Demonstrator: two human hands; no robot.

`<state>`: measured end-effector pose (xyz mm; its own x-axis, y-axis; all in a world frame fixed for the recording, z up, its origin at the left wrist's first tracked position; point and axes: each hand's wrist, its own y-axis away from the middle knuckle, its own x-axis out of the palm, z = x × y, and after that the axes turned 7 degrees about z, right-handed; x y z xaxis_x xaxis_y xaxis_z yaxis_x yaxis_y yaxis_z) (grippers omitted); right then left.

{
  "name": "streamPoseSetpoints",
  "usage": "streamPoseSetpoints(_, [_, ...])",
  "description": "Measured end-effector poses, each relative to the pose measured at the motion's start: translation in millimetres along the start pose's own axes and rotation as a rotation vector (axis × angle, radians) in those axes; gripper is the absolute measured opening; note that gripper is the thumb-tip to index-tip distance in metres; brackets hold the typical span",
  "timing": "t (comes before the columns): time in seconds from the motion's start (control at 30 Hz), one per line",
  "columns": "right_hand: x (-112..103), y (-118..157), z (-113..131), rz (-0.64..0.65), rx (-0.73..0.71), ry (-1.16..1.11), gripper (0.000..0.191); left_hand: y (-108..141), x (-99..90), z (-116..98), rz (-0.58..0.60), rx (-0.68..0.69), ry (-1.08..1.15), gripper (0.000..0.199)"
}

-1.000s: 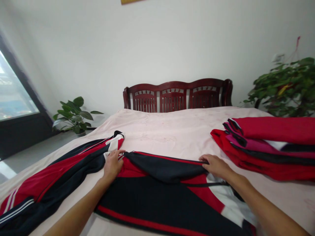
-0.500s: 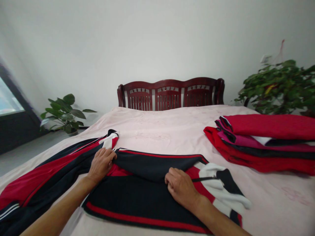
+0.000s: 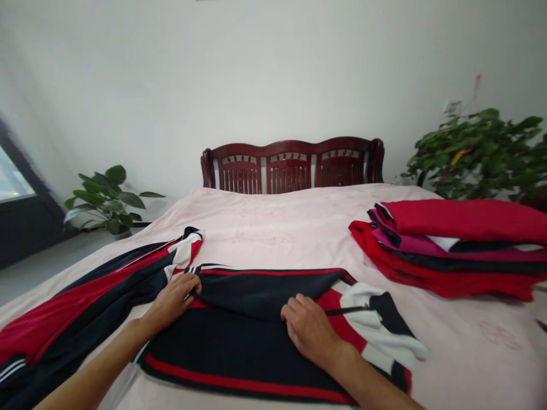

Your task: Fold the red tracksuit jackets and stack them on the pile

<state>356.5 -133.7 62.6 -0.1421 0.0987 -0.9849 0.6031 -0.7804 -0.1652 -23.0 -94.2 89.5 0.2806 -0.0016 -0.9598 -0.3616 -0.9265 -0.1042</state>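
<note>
A navy, red and white zip jacket (image 3: 239, 347) lies across the bed in front of me, its white and navy collar end to the right. My left hand (image 3: 177, 296) has its fingers curled on the striped edge at the jacket's left end. Near the middle, my right hand (image 3: 307, 327) is closed on the navy front fabric, just left of the dark zip. The upper front panel is folded along a loose crease between both hands. To the left lies another navy, red and white garment (image 3: 81, 296) with a white-striped cuff at its lower end.
A stack of folded red, magenta and dark clothes (image 3: 461, 250) sits on the bed at the right. The pale pink bedsheet (image 3: 256, 228) reaches a dark wooden headboard (image 3: 290, 165). Leafy plants stand at the left (image 3: 111, 196) and right (image 3: 478, 154).
The view has shifted slightly, so the scene sits a little further left. My left hand is slightly lower at the jacket's left end, showing more of its white stripes. My right hand keeps its hold.
</note>
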Motion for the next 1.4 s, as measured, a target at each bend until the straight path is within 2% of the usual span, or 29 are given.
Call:
streamPoseSetpoints(0.07, [-4,5,0,0.032,-0.042,-0.041,0.018,-1,-1.6,5,0.065,-0.023,0.021,0.025])
streamPoseSetpoints(0.17, [-17,5,-2,0.074,-0.065,-0.111,0.020,-10,-10.1,2,0.142,-0.190,0.071,0.024])
streamPoseSetpoints(0.23, [-26,-4,-7,0.021,0.026,-0.162,0.021,-22,-15.3,-11,0.076,-0.282,0.087,0.023])
streamPoseSetpoints(0.3, [-30,-17,-18,-0.095,0.159,-0.152,0.025,-37,-13.4,-28,-0.054,-0.264,0.135,0.020])
streamPoseSetpoints(0.37, [-28,-27,-34,-0.172,0.298,-0.058,0.037,-50,-0.8,-44,-0.166,-0.198,0.212,0.018])
streamPoseSetpoints(0.4, [-23,-30,-44,-0.162,0.370,0.001,0.044,-55,9.1,-48,-0.204,-0.193,0.227,0.021])
streamPoseSetpoints(0.5, [-5,-22,-72,0.045,0.599,0.110,0.063,-56,44.5,-47,-0.243,-0.244,0.187,0.034])
streamPoseSetpoints(0.6, [10,1,-91,0.221,0.738,0.143,0.071,-48,71.0,-35,-0.252,-0.245,0.196,0.041])
streamPoseSetpoints(0.7, [14,15,-99,0.265,0.795,0.163,0.074,-44,76.4,-29,-0.260,-0.230,0.233,0.043])
streamPoseSetpoints(0.8, [8,16,-100,0.287,0.803,0.141,0.073,-44,63.7,-28,-0.205,-0.241,0.250,0.043])
streamPoseSetpoints(0.93, [-4,17,-90,0.252,0.804,0.115,0.068,-31,39.0,-28,-0.090,-0.263,0.329,0.054])
streamPoseSetpoints(1.0, [-9,23,-73,0.194,0.756,0.131,0.067,-17,33.7,-29,-0.079,-0.288,0.239,0.054])
streamPoseSetpoints(1.1, [-11,36,-32,0.103,0.565,0.105,0.066,3,39.4,-33,-0.035,-0.330,-0.046,0.054])
streamPoseSetpoints(1.17, [-7,44,-5,0.100,0.440,0.036,0.065,12,47.9,-36,0.007,-0.329,-0.203,0.056])
streamPoseSetpoints(1.23, [0,51,13,0.128,0.374,-0.027,0.065,15,55.2,-37,0.025,-0.326,-0.298,0.057])
streamPoseSetpoints(1.3, [7,58,19,0.142,0.360,-0.048,0.065,15,59.1,-38,0.023,-0.327,-0.352,0.057])
streamPoseSetpoints(1.4, [14,68,10,0.115,0.386,-0.021,0.064,13,60.3,-38,0.014,-0.323,-0.381,0.057])
